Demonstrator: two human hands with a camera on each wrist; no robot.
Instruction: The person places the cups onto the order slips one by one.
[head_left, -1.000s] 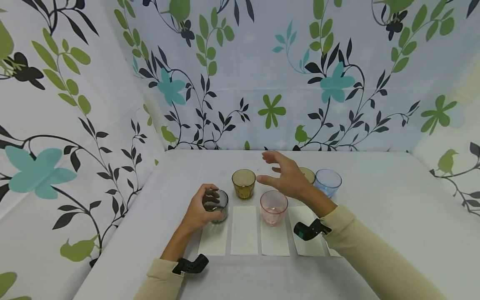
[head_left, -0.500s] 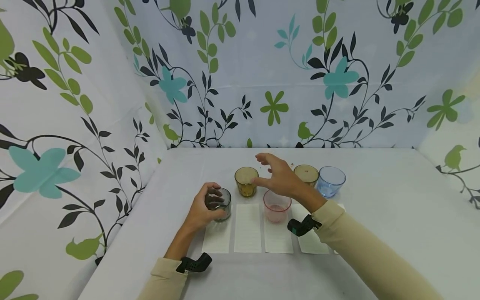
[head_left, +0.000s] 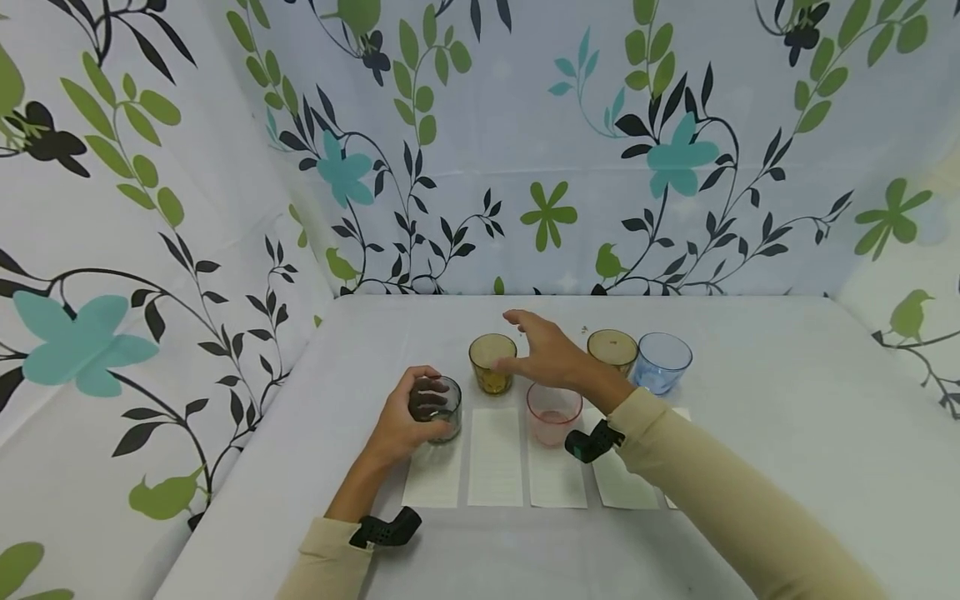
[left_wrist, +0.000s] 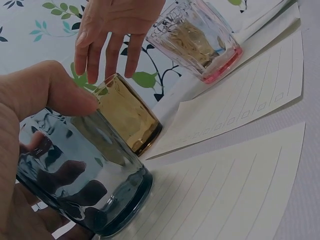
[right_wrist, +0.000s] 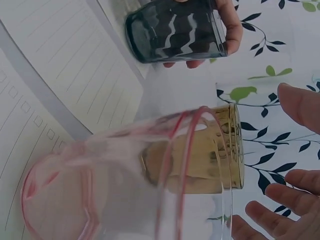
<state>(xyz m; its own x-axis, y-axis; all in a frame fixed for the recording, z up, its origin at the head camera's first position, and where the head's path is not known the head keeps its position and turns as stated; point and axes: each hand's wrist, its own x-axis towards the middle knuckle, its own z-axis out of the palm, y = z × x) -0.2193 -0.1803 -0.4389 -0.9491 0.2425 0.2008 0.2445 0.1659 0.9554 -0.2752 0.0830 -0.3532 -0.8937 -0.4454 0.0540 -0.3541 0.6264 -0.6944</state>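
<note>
In the head view, my left hand grips a dark grey glass tumbler standing at the leftmost paper strip. Its thumb lies along the near side, and the fingers show through the tinted wall. My right hand reaches out with fingers spread, its thumb overlapping an amber tumbler. Seen from the right wrist, the thumb and fingers stand apart beyond the amber tumbler's rim, holding nothing. A clear pink-rimmed tumbler stands below the right hand, on the third strip.
Behind the right forearm stand a second amber tumbler and a blue tumbler, side by side. Several lined paper strips lie in a row on the white table. A leaf-patterned cloth hangs at the back.
My right hand has moved left, from right of the front amber tumbler to overlapping it, uncovering the rear amber one. The left hand keeps its grip on the grey tumbler.
</note>
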